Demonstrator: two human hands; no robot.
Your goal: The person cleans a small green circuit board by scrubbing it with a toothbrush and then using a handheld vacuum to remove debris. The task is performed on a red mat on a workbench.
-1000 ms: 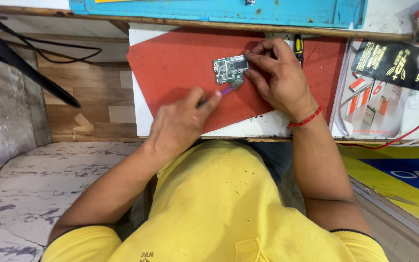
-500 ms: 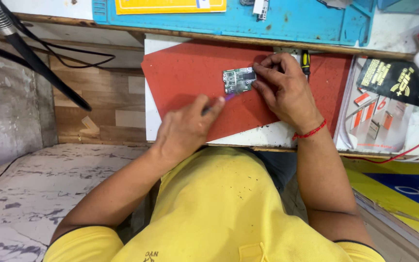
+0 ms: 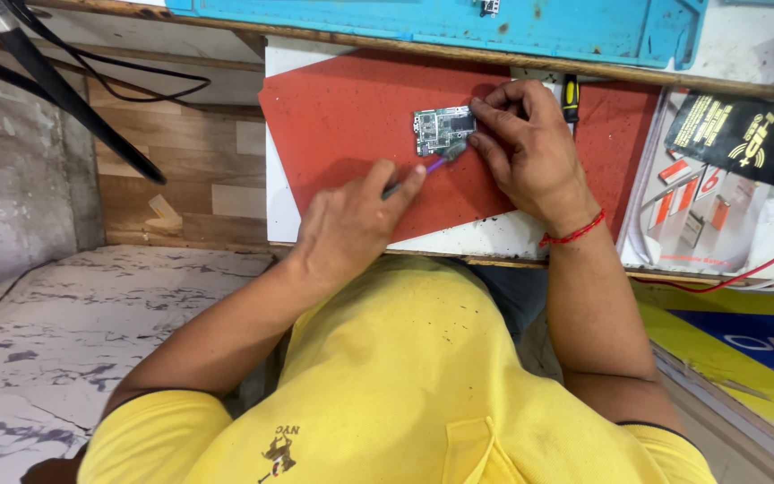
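Black package [image 3: 735, 134] right of red mat [image 3: 351, 116]; right hand [image 3: 530, 148] nearby.

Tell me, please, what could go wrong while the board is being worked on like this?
The right hand pins the board only at one edge, so it might pivot on the red mat under the tool's push. The thin purple tool in the left hand touches the board's lower edge and could slip and scrape small parts. The screwdriver beside the right hand could get knocked.
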